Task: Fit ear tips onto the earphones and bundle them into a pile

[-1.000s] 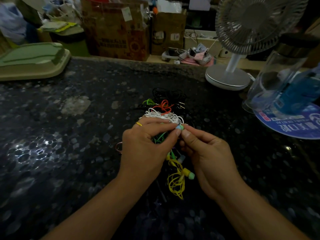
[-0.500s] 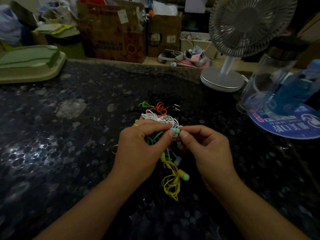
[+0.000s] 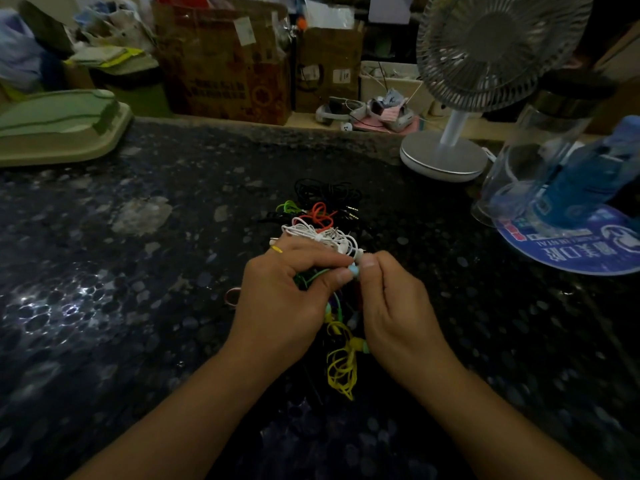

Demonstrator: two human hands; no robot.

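Our left hand (image 3: pixel 291 299) curls round a green earphone cable, its thumb and forefinger pinching the small earbud, while our right hand (image 3: pixel 391 306) meets it from the other side, thumb and forefinger pinching a pale blue ear tip (image 3: pixel 354 270) against the bud. We judge the two hands are pressed tip to tip so that the soft piece can be pushed on; whether it is seated we cannot tell, for the fingers hide the joint.

Going by size, the dark speckled worktop (image 3: pixel 138 306) carries everything. At its far right stands a white desk fan (image 3: pixel 485 64), and beside that a clear jar (image 3: pixel 540 143) with a dark lid; a blue object sits in front of it, and whether anything lies inside we cannot tell. A pale green tray (image 3: pixel 59 129) lies at the far left. Cardboard boxes (image 3: pixel 225 64) stand beyond the edge, stuffed with papers and bags.

The earphones themselves lie close: a pile (image 3: pixel 322 216) of black, orange, green and white cables just beyond our knuckles, probably the finished ones kept together, and a yellow earphone (image 3: pixel 343 368) with its own pale tip fitted trailing below our hands. A small pink ring (image 3: pixel 231 295) lies just left of the left hand.
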